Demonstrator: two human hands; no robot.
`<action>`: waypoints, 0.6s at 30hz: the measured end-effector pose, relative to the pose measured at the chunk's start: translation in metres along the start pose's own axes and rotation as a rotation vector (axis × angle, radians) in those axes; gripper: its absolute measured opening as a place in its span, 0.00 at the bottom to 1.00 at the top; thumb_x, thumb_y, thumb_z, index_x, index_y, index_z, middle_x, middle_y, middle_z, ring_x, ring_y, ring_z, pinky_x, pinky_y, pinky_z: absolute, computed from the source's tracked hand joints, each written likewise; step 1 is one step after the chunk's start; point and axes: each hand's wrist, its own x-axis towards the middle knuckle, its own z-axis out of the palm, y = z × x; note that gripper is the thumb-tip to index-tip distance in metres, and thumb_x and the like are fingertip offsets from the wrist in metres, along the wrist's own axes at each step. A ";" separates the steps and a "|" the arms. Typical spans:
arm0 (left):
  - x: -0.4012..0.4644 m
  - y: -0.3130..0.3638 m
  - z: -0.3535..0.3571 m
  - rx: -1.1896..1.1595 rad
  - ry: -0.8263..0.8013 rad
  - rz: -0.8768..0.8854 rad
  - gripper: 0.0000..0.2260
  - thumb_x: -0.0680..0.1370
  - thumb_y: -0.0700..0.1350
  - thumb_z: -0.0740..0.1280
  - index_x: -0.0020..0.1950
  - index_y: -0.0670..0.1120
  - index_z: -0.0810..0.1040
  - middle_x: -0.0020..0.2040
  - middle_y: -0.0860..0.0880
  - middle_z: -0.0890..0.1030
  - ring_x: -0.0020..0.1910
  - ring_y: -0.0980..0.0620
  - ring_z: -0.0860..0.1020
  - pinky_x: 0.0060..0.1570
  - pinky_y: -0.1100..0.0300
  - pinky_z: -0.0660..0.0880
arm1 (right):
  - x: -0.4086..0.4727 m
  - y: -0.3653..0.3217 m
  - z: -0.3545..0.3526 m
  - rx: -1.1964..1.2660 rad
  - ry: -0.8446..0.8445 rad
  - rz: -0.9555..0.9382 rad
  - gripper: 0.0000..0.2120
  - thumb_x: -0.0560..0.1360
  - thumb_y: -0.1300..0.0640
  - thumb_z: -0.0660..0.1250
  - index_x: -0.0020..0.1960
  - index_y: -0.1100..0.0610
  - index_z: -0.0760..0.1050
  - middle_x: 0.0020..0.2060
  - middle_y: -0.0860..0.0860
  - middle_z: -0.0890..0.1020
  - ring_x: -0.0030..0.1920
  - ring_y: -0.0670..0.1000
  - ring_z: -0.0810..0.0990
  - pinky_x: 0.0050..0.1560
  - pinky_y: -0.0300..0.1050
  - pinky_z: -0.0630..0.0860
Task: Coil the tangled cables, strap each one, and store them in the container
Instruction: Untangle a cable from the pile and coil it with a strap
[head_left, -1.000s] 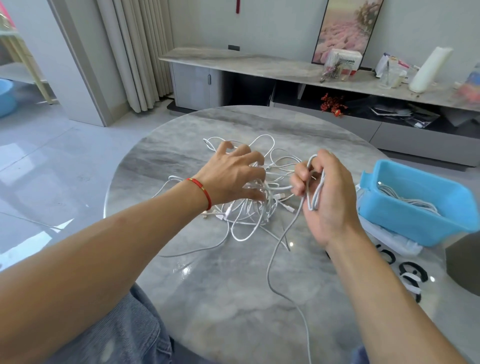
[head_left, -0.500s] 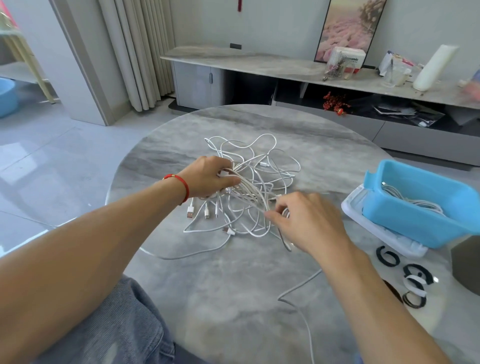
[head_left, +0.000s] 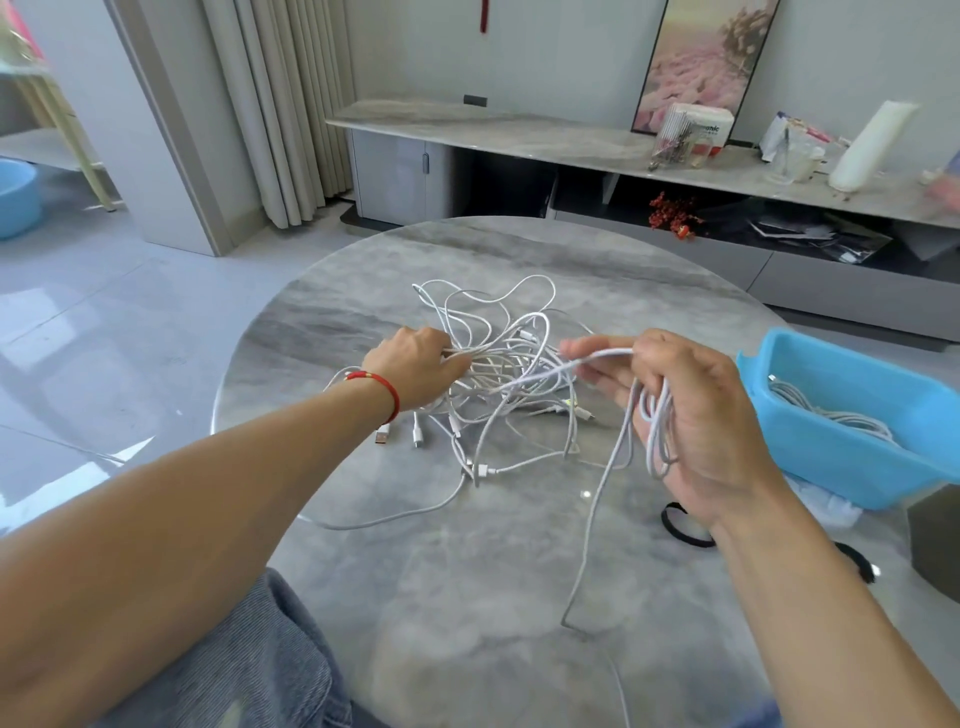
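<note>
A heap of tangled white cables (head_left: 498, 374) lies on the round grey marble desk (head_left: 467, 597), and everything else is placed from that heap. The left hand (head_left: 415, 366), with a red cord bracelet (head_left: 382, 387) on its wrist, rests on the heap's left edge, its fingers curled into the strands and gripping several of them. To the right of the heap, raised above the desk, the right hand (head_left: 685, 415) holds a few loops of one white cable (head_left: 654, 431) gathered in its palm, and its thumb and fingertips pinch a stretch of that cable which runs taut back into the heap. A loose length of the same cable hangs from the hand down to the desk on the near side of the heap. Further right of the heap stands the blue container (head_left: 841, 457), with white cable already inside. Black straps (head_left: 685, 525) lie on the desk on the near right side of the heap, partly hidden by the right forearm
</note>
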 end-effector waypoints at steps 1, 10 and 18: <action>0.000 0.000 0.000 0.029 0.004 -0.024 0.18 0.78 0.63 0.60 0.40 0.50 0.74 0.47 0.44 0.79 0.46 0.39 0.77 0.48 0.49 0.76 | 0.000 0.000 0.000 0.058 0.029 0.041 0.15 0.77 0.60 0.61 0.32 0.59 0.66 0.43 0.63 0.85 0.52 0.63 0.85 0.59 0.56 0.81; 0.002 0.002 -0.019 0.062 0.332 -0.149 0.13 0.75 0.52 0.61 0.40 0.44 0.76 0.38 0.43 0.75 0.37 0.41 0.71 0.39 0.53 0.69 | -0.005 0.022 0.002 -1.300 0.073 0.243 0.10 0.72 0.50 0.72 0.52 0.49 0.77 0.48 0.46 0.83 0.50 0.53 0.81 0.48 0.47 0.74; -0.017 0.007 -0.017 0.285 0.147 -0.030 0.23 0.75 0.56 0.63 0.65 0.44 0.67 0.61 0.41 0.73 0.62 0.39 0.70 0.57 0.43 0.70 | -0.008 0.043 0.006 -1.776 -0.102 0.449 0.08 0.74 0.62 0.66 0.41 0.54 0.68 0.52 0.56 0.82 0.54 0.61 0.82 0.41 0.46 0.68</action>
